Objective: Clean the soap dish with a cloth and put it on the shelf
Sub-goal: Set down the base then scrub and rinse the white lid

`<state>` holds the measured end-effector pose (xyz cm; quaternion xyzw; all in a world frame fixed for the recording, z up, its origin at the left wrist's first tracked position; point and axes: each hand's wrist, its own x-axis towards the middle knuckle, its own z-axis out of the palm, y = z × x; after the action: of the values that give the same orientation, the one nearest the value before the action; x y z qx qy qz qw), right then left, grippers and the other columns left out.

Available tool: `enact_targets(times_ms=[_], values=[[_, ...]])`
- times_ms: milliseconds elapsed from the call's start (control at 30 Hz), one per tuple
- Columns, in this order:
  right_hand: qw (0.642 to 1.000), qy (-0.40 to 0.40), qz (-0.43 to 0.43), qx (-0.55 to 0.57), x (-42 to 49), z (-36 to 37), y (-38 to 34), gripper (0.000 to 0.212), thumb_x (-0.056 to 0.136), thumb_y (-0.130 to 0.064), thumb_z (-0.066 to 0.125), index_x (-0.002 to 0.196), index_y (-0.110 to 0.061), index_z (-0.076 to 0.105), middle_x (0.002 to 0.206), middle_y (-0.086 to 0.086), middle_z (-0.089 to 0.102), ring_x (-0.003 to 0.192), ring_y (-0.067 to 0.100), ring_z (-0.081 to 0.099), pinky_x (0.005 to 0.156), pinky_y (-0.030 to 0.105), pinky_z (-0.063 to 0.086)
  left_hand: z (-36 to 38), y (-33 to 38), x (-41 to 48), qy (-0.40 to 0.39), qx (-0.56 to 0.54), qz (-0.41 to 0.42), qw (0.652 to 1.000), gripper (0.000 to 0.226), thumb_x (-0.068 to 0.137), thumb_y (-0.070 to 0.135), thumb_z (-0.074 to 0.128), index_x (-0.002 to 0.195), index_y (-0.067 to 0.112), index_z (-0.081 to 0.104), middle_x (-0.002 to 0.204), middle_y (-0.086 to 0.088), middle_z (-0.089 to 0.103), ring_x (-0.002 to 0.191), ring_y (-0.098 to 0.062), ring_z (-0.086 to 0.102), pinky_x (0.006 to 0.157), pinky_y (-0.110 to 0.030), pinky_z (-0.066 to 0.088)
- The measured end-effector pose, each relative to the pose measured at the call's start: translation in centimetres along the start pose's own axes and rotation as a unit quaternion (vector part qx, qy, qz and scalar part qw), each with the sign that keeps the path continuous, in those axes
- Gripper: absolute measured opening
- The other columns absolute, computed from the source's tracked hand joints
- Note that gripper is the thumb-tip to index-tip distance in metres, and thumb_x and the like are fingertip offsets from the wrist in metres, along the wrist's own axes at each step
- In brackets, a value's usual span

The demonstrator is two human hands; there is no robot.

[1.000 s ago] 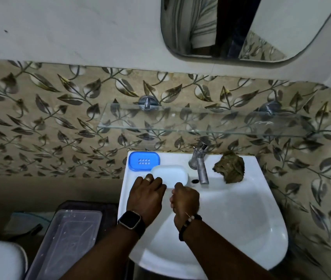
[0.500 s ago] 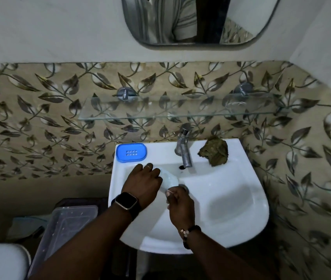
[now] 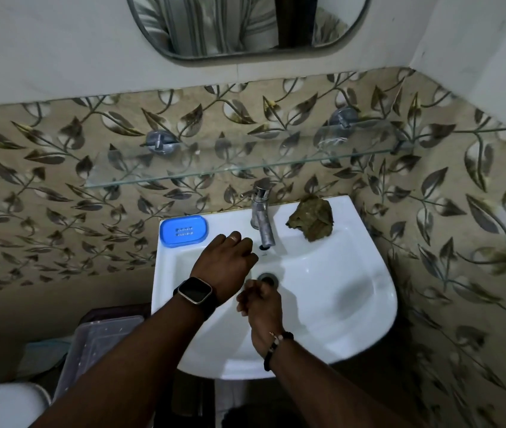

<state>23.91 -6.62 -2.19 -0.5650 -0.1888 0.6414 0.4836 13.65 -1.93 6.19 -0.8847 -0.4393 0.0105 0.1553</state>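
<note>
A blue soap dish insert with drain slots lies on the back left ledge of the white sink. My left hand is palm down over the basin with its fingers curled down. The white soap dish tray it held a moment ago is hidden beneath it. Just in front of the drain, my right hand is closed into a loose fist with nothing visible in it. A crumpled brown-green cloth rests on the back right ledge. The glass shelf on the tiled wall above is bare.
A chrome tap stands at the back middle of the sink. A mirror hangs above the shelf. A clear plastic container sits to the lower left, beside a white toilet.
Both hands have moved from the back ledge down into the basin with the white tray. The tray, visible before, is now covered by my left hand. My right hand has pulled back toward me.
</note>
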Motion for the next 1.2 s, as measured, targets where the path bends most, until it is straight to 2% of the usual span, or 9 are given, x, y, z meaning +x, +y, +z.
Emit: enact_targets(times_ms=[133,233,333,567,700,800,933,1033,1200], values=[[1.000,0.006,0.002,0.012,-0.3,0.3,-0.2,0.029,0.102,-0.003,0.038,0.087,-0.005,0.064,0.056,0.006,0.063,0.045,0.017,0.051,0.051,0.028,0.038,-0.3,0.6,0.6,0.008,-0.035,0.011,0.999,0.044,0.072,0.018,0.032,0.078,0.015,0.076,0.079,-0.003,0.062,0.074,-0.028,0.058,0.055,-0.031,0.041],[1.000,0.001,0.011,0.022,-0.3,0.4,-0.5,0.022,0.101,-0.003,0.044,0.089,-0.005,0.063,0.052,0.002,0.059,0.043,0.014,0.048,0.053,0.029,0.038,-1.2,0.9,1.0,0.012,-0.047,0.017,0.999,0.018,0.065,0.016,0.067,0.080,0.013,0.077,0.079,-0.003,0.064,0.073,-0.027,0.060,0.051,-0.026,0.037],[0.999,-0.004,0.009,0.032,-0.4,0.4,-0.6,0.021,0.102,-0.006,0.042,0.090,-0.004,0.059,0.055,0.005,0.057,0.046,0.015,0.047,0.053,0.029,0.037,-1.5,1.2,1.4,0.031,-0.069,0.014,0.997,0.035,0.050,0.013,0.087,0.084,0.013,0.078,0.081,-0.003,0.066,0.074,-0.027,0.063,0.052,-0.023,0.028],[0.998,-0.011,-0.045,-0.030,-0.5,0.2,-0.5,0.031,0.102,-0.006,0.040,0.076,-0.009,0.057,0.055,0.005,0.055,0.048,0.016,0.045,0.055,0.031,0.036,0.3,1.5,1.4,0.093,-0.117,0.006,0.989,0.039,0.053,0.011,0.089,0.090,0.011,0.078,0.085,-0.004,0.065,0.081,-0.028,0.059,0.047,-0.028,0.043],[0.997,0.000,-0.061,-0.055,-0.3,-0.2,-0.9,0.030,0.102,-0.008,0.038,0.080,-0.005,0.058,0.059,0.008,0.058,0.046,0.015,0.049,0.048,0.026,0.039,1.3,1.4,0.3,0.166,-0.206,-0.076,0.961,0.022,0.080,0.022,0.082,0.099,0.010,0.076,0.089,-0.006,0.066,0.081,-0.028,0.059,0.057,-0.035,0.050],[0.947,0.038,-0.236,-0.216,0.9,-1.7,-0.9,0.019,0.098,-0.016,0.049,0.084,-0.009,0.060,0.072,0.006,0.066,0.060,0.017,0.059,0.056,0.031,0.046,1.8,1.0,-1.5,0.208,-0.349,-0.242,0.881,0.020,0.092,0.037,0.069,0.093,0.018,0.072,0.087,0.001,0.064,0.078,-0.016,0.058,0.068,-0.029,0.046],[0.759,0.024,-0.443,-0.476,2.2,-4.1,-1.5,0.022,0.100,-0.031,0.051,0.085,-0.019,0.060,0.078,-0.003,0.067,0.072,0.017,0.061,0.064,0.031,0.047,3.5,1.0,-3.6,0.159,-0.531,-0.494,0.670,0.030,0.088,0.051,0.070,0.089,0.021,0.066,0.093,0.002,0.071,0.076,-0.017,0.071,0.077,-0.034,0.057],[0.648,0.000,-0.524,-0.553,2.2,-5.0,-2.3,0.018,0.101,-0.024,0.053,0.084,-0.018,0.058,0.075,-0.002,0.062,0.065,0.021,0.054,0.061,0.037,0.046,4.7,1.4,-4.6,0.090,-0.668,-0.511,0.533,0.030,0.091,0.038,0.071,0.103,0.011,0.072,0.095,-0.014,0.077,0.071,-0.024,0.076,0.081,-0.044,0.063],[0.647,-0.059,-0.498,-0.575,2.0,-6.4,-1.5,0.021,0.104,-0.033,0.046,0.094,-0.023,0.061,0.083,-0.006,0.063,0.074,0.020,0.058,0.067,0.038,0.049,5.8,3.0,-5.9,0.098,-0.748,-0.511,0.412,0.018,0.094,0.015,0.069,0.101,-0.001,0.073,0.083,-0.029,0.071,0.069,-0.031,0.070,0.079,-0.042,0.063]])
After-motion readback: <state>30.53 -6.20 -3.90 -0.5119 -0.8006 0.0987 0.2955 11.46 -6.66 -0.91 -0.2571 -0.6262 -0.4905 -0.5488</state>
